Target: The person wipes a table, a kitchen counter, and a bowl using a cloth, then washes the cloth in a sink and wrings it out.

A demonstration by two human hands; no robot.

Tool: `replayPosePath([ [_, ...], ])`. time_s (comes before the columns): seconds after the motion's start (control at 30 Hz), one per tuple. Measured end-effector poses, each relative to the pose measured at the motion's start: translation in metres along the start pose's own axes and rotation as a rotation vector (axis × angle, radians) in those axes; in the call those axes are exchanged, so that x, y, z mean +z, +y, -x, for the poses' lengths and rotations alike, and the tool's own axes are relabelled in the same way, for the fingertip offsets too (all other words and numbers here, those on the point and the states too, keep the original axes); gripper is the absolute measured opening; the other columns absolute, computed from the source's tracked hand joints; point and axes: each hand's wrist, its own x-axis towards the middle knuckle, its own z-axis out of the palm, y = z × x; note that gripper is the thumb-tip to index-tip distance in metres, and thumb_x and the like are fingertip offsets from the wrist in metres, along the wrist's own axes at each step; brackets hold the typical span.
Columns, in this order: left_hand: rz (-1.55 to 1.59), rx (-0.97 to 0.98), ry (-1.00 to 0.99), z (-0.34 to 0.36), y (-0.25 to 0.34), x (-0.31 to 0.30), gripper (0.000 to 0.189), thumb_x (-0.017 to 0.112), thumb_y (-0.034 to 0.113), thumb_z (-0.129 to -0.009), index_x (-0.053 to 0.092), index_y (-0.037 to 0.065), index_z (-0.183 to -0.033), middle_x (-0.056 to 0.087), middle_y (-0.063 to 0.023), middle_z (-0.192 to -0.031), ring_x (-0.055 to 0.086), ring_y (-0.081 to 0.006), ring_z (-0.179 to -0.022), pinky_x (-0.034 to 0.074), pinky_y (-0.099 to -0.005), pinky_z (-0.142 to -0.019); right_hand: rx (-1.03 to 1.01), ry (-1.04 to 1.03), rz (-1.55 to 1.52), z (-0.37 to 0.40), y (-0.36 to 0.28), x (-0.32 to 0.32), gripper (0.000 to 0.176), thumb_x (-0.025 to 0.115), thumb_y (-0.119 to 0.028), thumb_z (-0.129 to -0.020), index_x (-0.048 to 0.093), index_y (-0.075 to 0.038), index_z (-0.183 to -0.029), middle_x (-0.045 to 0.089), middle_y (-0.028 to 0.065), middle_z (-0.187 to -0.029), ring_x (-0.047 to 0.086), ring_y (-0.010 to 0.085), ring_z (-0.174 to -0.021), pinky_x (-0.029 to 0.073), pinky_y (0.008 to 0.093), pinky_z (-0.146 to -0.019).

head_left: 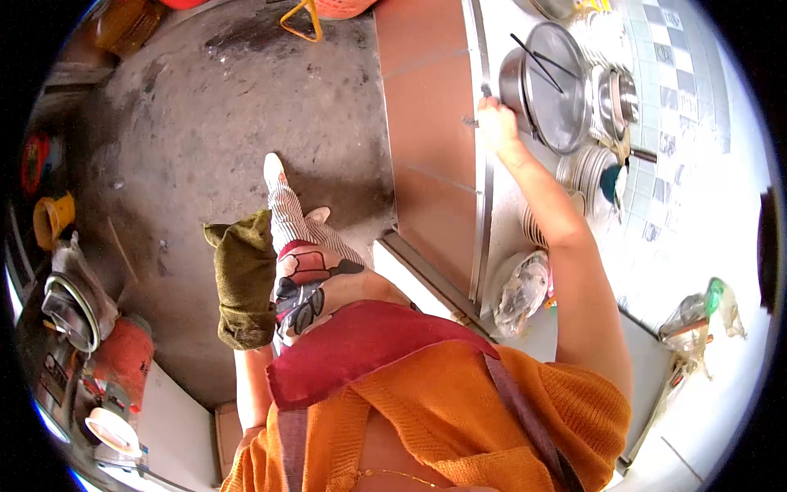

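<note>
My right arm reaches out to the counter, and my right hand is at its front edge with the fingers curled. A small dark bit shows at the fingertips, but I cannot make out what it is. Close beside this hand stands a metal pot. A round metal lid or tray by the pot has two dark sticks lying across it. My left forearm hangs down and runs into an olive-green cloth. That cloth hides my left hand and its fingers.
Stacked plates, metal bowls and a clear plastic bag sit on the counter. Brown cabinet doors face the concrete floor. To the left are a yellow container and a red bucket. An orange-yellow handle is at the top.
</note>
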Motion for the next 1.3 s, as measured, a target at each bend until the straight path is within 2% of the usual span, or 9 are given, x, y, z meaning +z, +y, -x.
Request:
replayPosePath([
  [0.2, -0.097, -0.080, 0.024, -0.013, 0.004, -0.008, 0.003, 0.061, 0.011, -0.084, 0.059, 0.009, -0.084, 0.061, -0.0069, -0.074, 0.056, -0.0308, -0.067, 0.041, -0.0380, -0.070, -0.017, -0.226, -0.063, 0.079, -0.020, -0.005, 0.014, 0.055, -0.004, -0.077, 0.058, -0.001, -0.091, 0.061, 0.0155, -0.085, 0.067, 0.0275, -0.070, 0.055, 0.0363, -0.057],
  [0.33, -0.012, -0.077, 0.080, -0.023, -0.005, -0.006, 0.010, 0.058, 0.016, -0.087, 0.058, 0.008, -0.081, 0.058, -0.0086, -0.070, 0.054, -0.0329, -0.068, 0.041, -0.0379, -0.068, 0.002, 0.014, 0.039, -0.060, 0.013, -0.003, 0.011, 0.058, -0.005, -0.075, 0.062, -0.001, -0.085, 0.063, 0.0134, -0.074, 0.066, 0.0244, -0.058, 0.055, 0.0338, -0.049],
  [0.43, 0.102, -0.217, -0.042, -0.028, 0.002, -0.014, 0.006, 0.058, 0.014, -0.086, 0.060, 0.009, -0.083, 0.058, -0.0078, -0.072, 0.054, -0.0324, -0.070, 0.040, -0.0380, -0.070, -0.044, -0.074, 0.033, -0.022, 0.008, 0.004, 0.013, 0.053, -0.004, -0.079, 0.055, 0.002, -0.091, 0.064, 0.0175, -0.075, 0.068, 0.0284, -0.062, 0.056, 0.0371, -0.053],
  [0.57, 0.436, -0.378, 0.274, -0.047, 0.023, -0.017, 0.036, 0.047, 0.035, -0.096, 0.064, 0.013, -0.074, 0.061, -0.0087, -0.060, 0.055, -0.0291, -0.049, 0.038, -0.0394, -0.049, -0.021, -0.210, 0.062, 0.018, -0.008, 0.011, 0.013, 0.054, -0.004, -0.079, 0.055, 0.000, -0.092, 0.065, 0.0173, -0.076, 0.068, 0.0293, -0.064, 0.056, 0.0389, -0.055],
  [0.73, 0.159, -0.294, 0.148, -0.053, 0.005, -0.014, 0.027, 0.050, 0.029, -0.093, 0.063, 0.012, -0.076, 0.060, -0.0083, -0.063, 0.055, -0.0297, -0.055, 0.039, -0.0389, -0.054, 0.159, -0.119, -0.082, -0.115, 0.023, -0.001, 0.009, 0.052, -0.010, -0.084, 0.055, -0.004, -0.090, 0.065, 0.0173, -0.077, 0.068, 0.0331, -0.069, 0.057, 0.0407, -0.058],
  [0.93, 0.060, -0.245, 0.069, -0.071, -0.010, -0.020, 0.017, 0.053, 0.021, -0.090, 0.060, 0.011, -0.078, 0.058, -0.0079, -0.067, 0.054, -0.0304, -0.062, 0.039, -0.0383, -0.061, 0.160, -0.345, -0.025, -0.059, 0.001, -0.008, 0.011, 0.051, -0.010, -0.085, 0.054, -0.004, -0.094, 0.064, 0.0193, -0.081, 0.068, 0.0338, -0.074, 0.057, 0.0418, -0.063],
  [1.13, 0.071, -0.302, 0.149, -0.086, -0.022, -0.017, 0.008, 0.057, 0.014, -0.087, 0.058, 0.009, -0.081, 0.057, -0.0075, -0.071, 0.053, -0.0311, -0.069, 0.040, -0.0376, -0.068, 0.218, -0.125, 0.027, -0.189, 0.035, -0.013, 0.011, 0.052, -0.007, -0.086, 0.054, -0.004, -0.097, 0.065, 0.0179, -0.087, 0.069, 0.0286, -0.073, 0.057, 0.0357, -0.059],
  [1.27, -0.083, -0.232, -0.087, -0.103, -0.032, -0.041, 0.003, 0.058, 0.010, -0.085, 0.061, 0.011, -0.086, 0.056, -0.0066, -0.074, 0.052, -0.0289, -0.068, 0.039, -0.0377, -0.070, 0.236, -0.178, 0.014, -0.137, 0.027, -0.008, 0.014, 0.056, -0.011, -0.085, 0.054, -0.006, -0.098, 0.064, 0.0167, -0.085, 0.069, 0.0267, -0.071, 0.057, 0.0344, -0.059],
  [1.3, -0.129, -0.155, 0.017, -0.102, -0.034, -0.042, 0.015, 0.059, 0.008, -0.082, 0.065, 0.014, -0.094, 0.054, -0.0055, -0.074, 0.053, -0.0258, -0.069, 0.037, -0.0369, -0.070, 0.239, -0.176, 0.018, -0.136, 0.029, -0.007, 0.014, 0.056, -0.011, -0.085, 0.054, -0.006, -0.098, 0.064, 0.0167, -0.085, 0.069, 0.0267, -0.071, 0.057, 0.0344, -0.059],
])
